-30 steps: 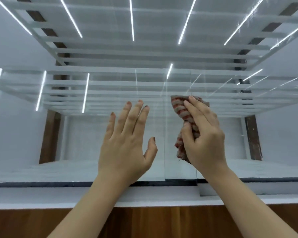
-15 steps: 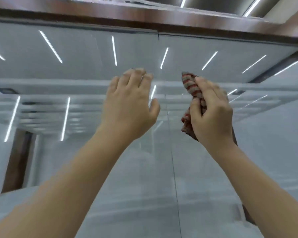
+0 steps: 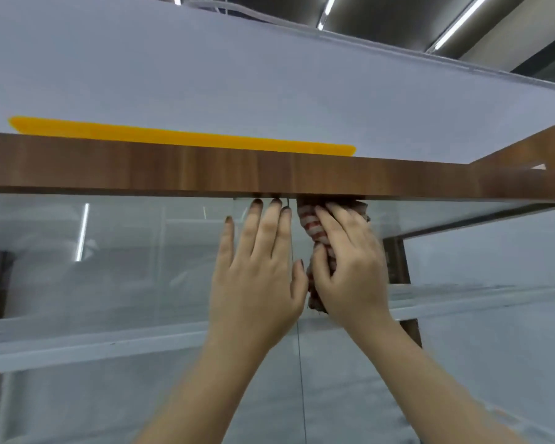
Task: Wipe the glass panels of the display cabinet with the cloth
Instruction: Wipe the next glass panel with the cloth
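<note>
Two glass panels of the display cabinet meet at a thin vertical seam; the left panel [image 3: 125,267] and the right panel [image 3: 478,331] fill the lower view. My right hand [image 3: 350,267] grips a bunched red-and-grey striped cloth [image 3: 314,225] and holds it against the right panel just under the wooden top rail [image 3: 173,174]. My left hand [image 3: 257,277] lies flat on the left panel beside the seam, fingers straight and pointing up, their tips touching the rail.
White shelves [image 3: 77,341] show through the glass. Above the rail is a pale wall with a yellow stripe [image 3: 180,136]. A wooden upright [image 3: 398,261] stands behind the right panel. Ceiling light strips [image 3: 458,20] run at top right.
Both hands have risen up the glass to the top rail, and my view has tilted upward. The cloth stays in my right hand; the hands are now closer together.
</note>
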`<state>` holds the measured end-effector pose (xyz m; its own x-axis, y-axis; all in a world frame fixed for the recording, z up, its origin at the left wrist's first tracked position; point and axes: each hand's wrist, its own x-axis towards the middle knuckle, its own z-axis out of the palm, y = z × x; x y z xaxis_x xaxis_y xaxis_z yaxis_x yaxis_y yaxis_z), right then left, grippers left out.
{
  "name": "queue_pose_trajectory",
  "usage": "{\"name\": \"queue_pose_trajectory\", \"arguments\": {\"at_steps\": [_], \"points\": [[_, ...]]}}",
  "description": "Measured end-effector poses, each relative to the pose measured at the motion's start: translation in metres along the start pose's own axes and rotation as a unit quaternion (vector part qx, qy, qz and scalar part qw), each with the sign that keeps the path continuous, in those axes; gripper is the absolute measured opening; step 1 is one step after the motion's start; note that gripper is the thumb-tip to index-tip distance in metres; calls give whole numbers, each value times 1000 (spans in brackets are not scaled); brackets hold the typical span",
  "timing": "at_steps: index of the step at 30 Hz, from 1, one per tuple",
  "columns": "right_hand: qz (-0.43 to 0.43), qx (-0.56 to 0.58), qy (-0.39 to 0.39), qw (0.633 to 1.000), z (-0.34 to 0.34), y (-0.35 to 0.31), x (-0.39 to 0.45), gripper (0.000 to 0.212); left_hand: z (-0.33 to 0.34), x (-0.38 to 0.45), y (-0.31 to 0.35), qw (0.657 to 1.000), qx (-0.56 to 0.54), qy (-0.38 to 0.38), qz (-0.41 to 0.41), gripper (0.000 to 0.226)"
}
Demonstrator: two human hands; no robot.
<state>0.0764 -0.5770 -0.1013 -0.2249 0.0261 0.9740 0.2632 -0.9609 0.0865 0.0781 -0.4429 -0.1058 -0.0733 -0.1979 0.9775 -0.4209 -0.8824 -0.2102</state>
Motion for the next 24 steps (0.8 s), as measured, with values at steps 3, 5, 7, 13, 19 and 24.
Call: {"name": "queue_pose_trajectory", "arguments": {"at_steps": [3, 5, 7, 13, 19, 24], "points": [[16, 3, 2, 1000, 0, -3, -7, 44, 0, -2, 1, 1000, -13, 3, -12, 59], [25, 0, -11, 1000, -1, -7, -15, 45, 0, -3, 2, 1000, -18, 6, -12, 58], [27, -16, -28, 999, -1, -12, -22, 46, 2, -2, 1, 1000, -18, 10, -10, 58], [20, -33, -92, 995, -6, -12, -19, 51, 2, -5, 1, 1000, -7, -3, -9, 57], [29, -44, -112, 992, -20, 27, -26, 53, 1, -6, 0, 1000, 20, -20, -5, 59], [11, -27, -88, 996, -21, 22, -44, 52, 1, -7, 1, 999, 33, -12, -9, 58]]}}
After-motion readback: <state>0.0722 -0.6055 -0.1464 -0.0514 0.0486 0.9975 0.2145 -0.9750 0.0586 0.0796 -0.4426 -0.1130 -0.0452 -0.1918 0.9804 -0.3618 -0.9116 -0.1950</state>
